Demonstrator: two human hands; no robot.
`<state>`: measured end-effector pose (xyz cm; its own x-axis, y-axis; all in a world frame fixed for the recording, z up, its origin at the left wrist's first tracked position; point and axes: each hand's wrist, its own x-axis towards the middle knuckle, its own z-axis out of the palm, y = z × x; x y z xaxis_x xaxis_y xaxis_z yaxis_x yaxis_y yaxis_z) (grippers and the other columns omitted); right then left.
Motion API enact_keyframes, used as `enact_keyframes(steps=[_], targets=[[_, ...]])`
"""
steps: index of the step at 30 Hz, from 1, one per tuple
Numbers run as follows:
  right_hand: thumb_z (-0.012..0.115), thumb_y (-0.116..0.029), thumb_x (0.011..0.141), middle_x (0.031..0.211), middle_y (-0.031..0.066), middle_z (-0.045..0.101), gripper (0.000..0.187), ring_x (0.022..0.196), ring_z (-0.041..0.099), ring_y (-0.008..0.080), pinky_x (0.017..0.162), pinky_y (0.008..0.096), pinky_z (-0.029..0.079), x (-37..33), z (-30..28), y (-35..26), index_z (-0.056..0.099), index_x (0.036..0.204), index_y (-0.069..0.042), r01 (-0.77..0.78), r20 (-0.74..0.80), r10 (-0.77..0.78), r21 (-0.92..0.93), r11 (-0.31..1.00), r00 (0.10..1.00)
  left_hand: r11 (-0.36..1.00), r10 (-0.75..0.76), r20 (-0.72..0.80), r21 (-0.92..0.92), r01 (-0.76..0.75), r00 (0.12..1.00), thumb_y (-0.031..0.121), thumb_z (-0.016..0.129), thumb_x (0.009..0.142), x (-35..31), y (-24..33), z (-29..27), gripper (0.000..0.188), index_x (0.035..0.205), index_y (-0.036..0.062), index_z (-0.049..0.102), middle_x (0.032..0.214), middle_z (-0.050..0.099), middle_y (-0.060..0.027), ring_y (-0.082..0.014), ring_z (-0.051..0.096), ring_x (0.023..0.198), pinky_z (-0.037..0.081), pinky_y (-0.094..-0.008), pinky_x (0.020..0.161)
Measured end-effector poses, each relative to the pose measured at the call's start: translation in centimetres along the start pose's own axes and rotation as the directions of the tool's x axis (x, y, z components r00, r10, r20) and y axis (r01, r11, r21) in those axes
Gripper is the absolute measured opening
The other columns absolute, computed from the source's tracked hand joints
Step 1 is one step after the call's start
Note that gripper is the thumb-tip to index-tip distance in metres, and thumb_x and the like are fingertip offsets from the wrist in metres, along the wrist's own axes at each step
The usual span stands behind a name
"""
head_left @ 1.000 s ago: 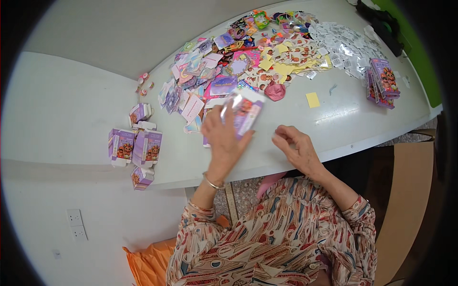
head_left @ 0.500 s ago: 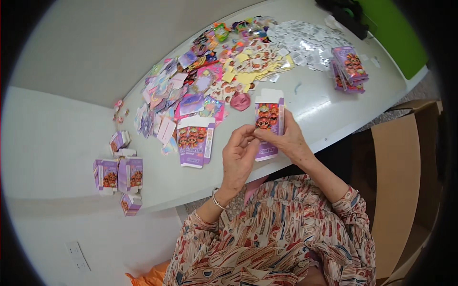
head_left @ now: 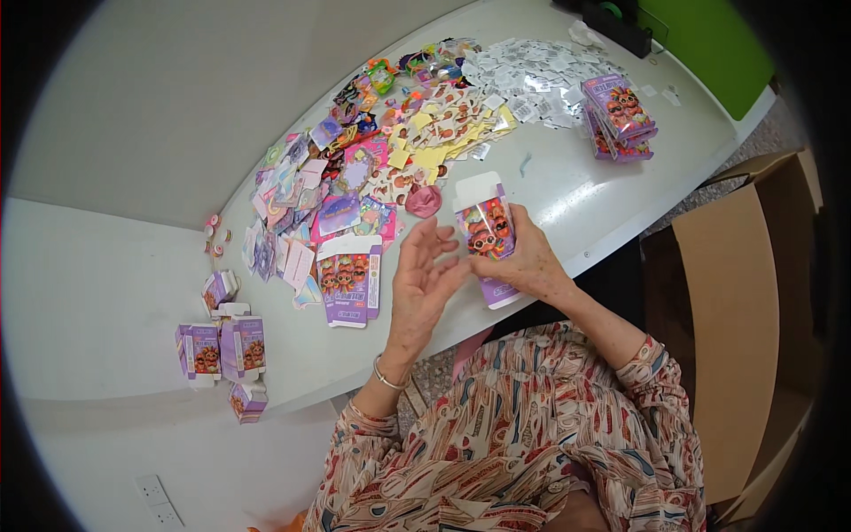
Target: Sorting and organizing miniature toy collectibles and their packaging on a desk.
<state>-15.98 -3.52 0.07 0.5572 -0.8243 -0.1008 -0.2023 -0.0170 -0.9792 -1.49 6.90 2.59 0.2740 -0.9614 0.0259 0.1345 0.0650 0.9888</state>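
My right hand [head_left: 532, 261] grips a purple cardboard box [head_left: 486, 229] printed with cartoon figures, its white flap standing up at the far end. Thumb in front, fingers behind the right edge. Just left of that box, my left hand [head_left: 427, 277] is raised with fingers apart and nothing in it; its fingertips are close to the box's left side. Flattened purple boxes [head_left: 347, 284] lie on the table left of my left hand. A crumpled pink pouch [head_left: 423, 201] sits just beyond my left fingertips.
Shiny cards [head_left: 288, 204], yellow sticker sheets [head_left: 452, 129] and small silvery packets [head_left: 541, 75] are heaped along the table's far side. Stacked purple boxes [head_left: 618, 120] stand at the right; several more boxes [head_left: 242, 341] are at the left edge. An open carton [head_left: 729, 337] stands right of me.
My left hand has let go of the box and moved left, its fingers spreading. The box tilts slightly in my right hand. The whole view has shifted a little.
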Motion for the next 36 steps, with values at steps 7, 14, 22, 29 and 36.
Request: enact_keyframes(steps=[7, 14, 22, 29, 36], targets=[[0.084, -0.024, 0.066, 0.100, 0.0112, 0.065, 0.064, 0.090, 0.062, 0.0143, 0.081, 0.0304, 0.051, -0.5, -0.9, -0.8, 0.051, 0.114, 0.003, 0.090, 0.140, -0.104, 0.101, 0.991, 0.985, 0.999, 0.035, 0.013, -0.008, -0.035, 0.999, -0.001, 0.067, 0.087, 1.1, -0.5, 0.7, 0.055, 0.137, 0.0004, 0.045, 0.118, 0.057, -0.0084, -0.0139, 0.058, 0.101, 0.050, -0.0280, 0.087], [0.084, -0.015, 0.069, 0.100, 0.0057, 0.066, 0.053, 0.091, 0.060, 0.0109, 0.083, 0.0273, 0.050, -0.3, -2.0, 0.9, 0.056, 0.112, 0.000, 0.114, 0.299, -0.155, 0.151, 0.982, 0.941, 0.978, -0.184, 0.114, 0.119, 0.171, 0.976, 0.002, 0.070, 0.086, 1.9, -2.1, -2.9, 0.044, 0.127, -0.0014, 0.056, 0.100, 0.065, -0.0044, -0.0091, 0.060, 0.093, 0.051, -0.0231, 0.082], [0.088, -0.019, 0.066, 0.097, 0.0036, 0.065, 0.059, 0.089, 0.058, 0.0105, 0.084, 0.0273, 0.048, -0.4, -3.6, 0.8, 0.057, 0.112, -0.001, 0.018, 0.477, -0.045, 0.061, 0.998, 0.878, 0.964, -0.257, 0.540, 0.207, 0.169, 0.801, 0.007, 0.071, 0.086, 4.2, 1.7, -1.9, 0.074, 0.148, 0.0045, 0.031, 0.141, 0.044, -0.0095, -0.0175, 0.054, 0.115, 0.052, -0.0326, 0.092], [0.087, -0.031, 0.064, 0.089, 0.0081, 0.064, 0.058, 0.082, 0.060, 0.0154, 0.076, 0.0300, 0.049, -0.2, -3.8, 1.1, 0.057, 0.103, 0.000, 0.104, 0.401, -0.177, 0.197, 0.975, 0.899, 0.943, -0.261, 0.517, 0.318, 0.100, 0.815, 0.014, 0.070, 0.088, 3.2, -0.4, -2.2, 0.070, 0.148, 0.0089, 0.034, 0.138, 0.049, -0.0134, -0.0190, 0.055, 0.116, 0.048, -0.0347, 0.096], [0.081, -0.026, 0.065, 0.086, 0.0097, 0.065, 0.051, 0.078, 0.062, 0.0173, 0.073, 0.0311, 0.049, 0.1, -4.2, 0.9, 0.056, 0.101, 0.000, 0.130, 0.368, -0.170, 0.131, 0.983, 0.914, 0.727, 0.024, 0.423, 0.615, -0.306, 0.906, 0.010, 0.067, 0.088, 2.4, 1.7, 0.7, 0.067, 0.146, 0.0032, 0.035, 0.144, 0.044, -0.0148, -0.0230, 0.054, 0.121, 0.045, -0.0350, 0.100]])
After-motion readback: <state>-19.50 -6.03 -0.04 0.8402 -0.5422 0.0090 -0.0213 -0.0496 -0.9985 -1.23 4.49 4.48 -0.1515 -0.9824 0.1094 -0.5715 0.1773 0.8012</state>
